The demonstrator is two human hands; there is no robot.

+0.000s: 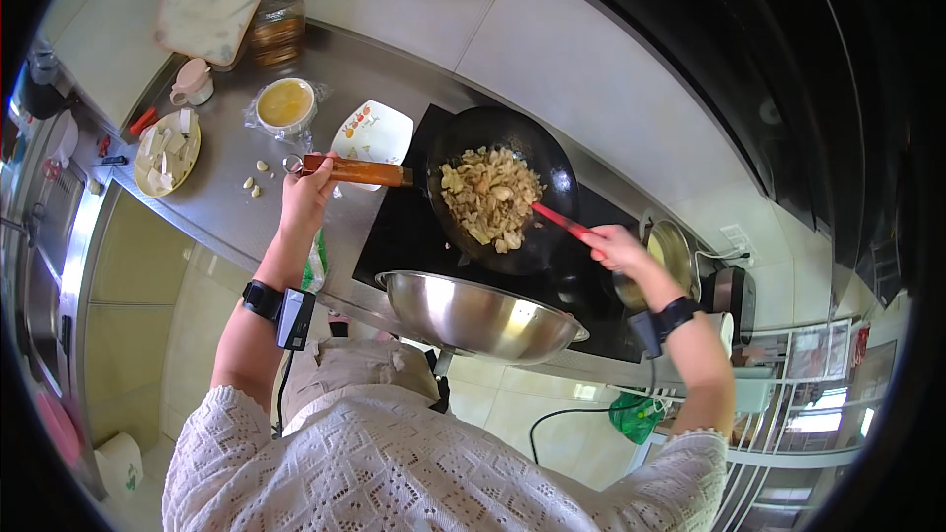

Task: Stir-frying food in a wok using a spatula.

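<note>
My left hand grips the end of a wooden handle that belongs to a black wok. The wok sits on a black glass cooktop. Browned, chopped food, perhaps meat pieces, lies heaped in the middle of it. In my right hand is a red-handled utensil; its tip touches the right side of the heap, and the food hides its working end. A large steel bowl stands at the cooktop's front edge, close to my body.
Left of the wok are a white patterned dish, a bowl of yellow liquid, garlic cloves and a plate of white chunks. A steel pot stands right, beside my right forearm. A black range hood overhangs the back.
</note>
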